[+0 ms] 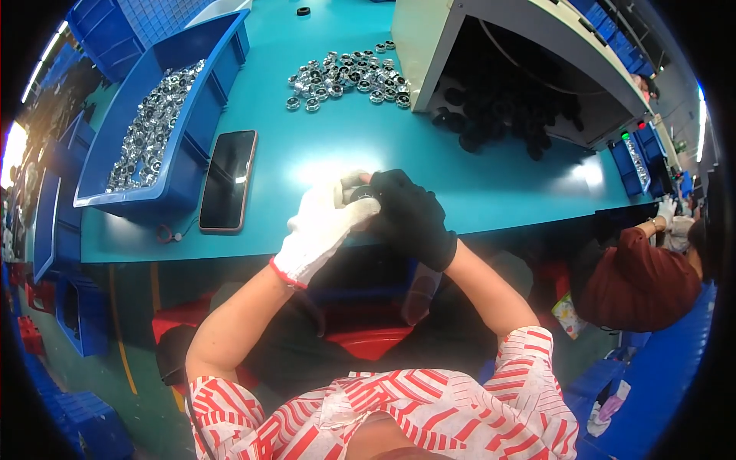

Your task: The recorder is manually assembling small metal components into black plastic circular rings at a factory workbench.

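Above the front edge of the teal table, my left hand [318,225] in a white glove with a red cuff meets my right hand [410,218] in a black glove. Between their fingertips is a small dark round part [363,193], mostly covered by the gloves. Both hands are closed on it. Beyond them lies a loose pile of small shiny metal rings with dark centres [349,75]. To the right, many black round parts [510,119] fill the opening of a cream-coloured housing [433,50].
A blue bin [172,180] of shiny rings stands at the left. Beside it lies a phone [228,182] with a dark screen. One black ring [303,11] sits at the far edge. A co-worker in a dark red top [644,280] sits at the right, near another blue bin [630,169].
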Demonstrator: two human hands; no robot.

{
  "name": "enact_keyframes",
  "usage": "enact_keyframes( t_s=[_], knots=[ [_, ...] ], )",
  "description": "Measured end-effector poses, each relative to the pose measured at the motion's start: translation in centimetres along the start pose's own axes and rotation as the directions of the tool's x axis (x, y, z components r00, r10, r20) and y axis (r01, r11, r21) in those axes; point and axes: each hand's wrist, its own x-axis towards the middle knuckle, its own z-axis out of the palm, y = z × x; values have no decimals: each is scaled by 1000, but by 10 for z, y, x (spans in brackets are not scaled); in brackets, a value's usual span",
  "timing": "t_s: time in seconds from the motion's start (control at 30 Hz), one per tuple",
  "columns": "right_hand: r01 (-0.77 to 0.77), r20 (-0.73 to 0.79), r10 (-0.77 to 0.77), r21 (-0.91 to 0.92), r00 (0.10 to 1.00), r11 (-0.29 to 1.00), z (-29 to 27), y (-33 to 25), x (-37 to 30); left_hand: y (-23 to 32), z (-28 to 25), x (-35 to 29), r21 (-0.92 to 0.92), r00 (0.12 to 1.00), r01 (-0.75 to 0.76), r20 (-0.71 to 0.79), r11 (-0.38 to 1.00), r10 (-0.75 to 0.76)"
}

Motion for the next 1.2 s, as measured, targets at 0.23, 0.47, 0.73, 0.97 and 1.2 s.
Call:
enact_keyframes(
  t_s=[0.23,0.47,0.73,0.97,1.2],
  knots=[
    [195,6,-197,-161,980,967,-6,2,3,9,5,-1,406,994,71,-110,911,-28],
    [100,34,-99,-22,994,995,-5,1,3,25,5,-4,305,994,100,-61,947,-86],
    [-106,37,105,45,994,993,-6,-1,1,3,1,-2,93,999,6,-40,996,-2],
    [137,34,-134,-81,990,987,-5,6,3,10,5,-2,298,996,65,-81,952,-43],
    [177,-10,-180,-130,984,976,-5,3,-1,9,2,-6,344,997,58,-71,937,-35]
  ],
)
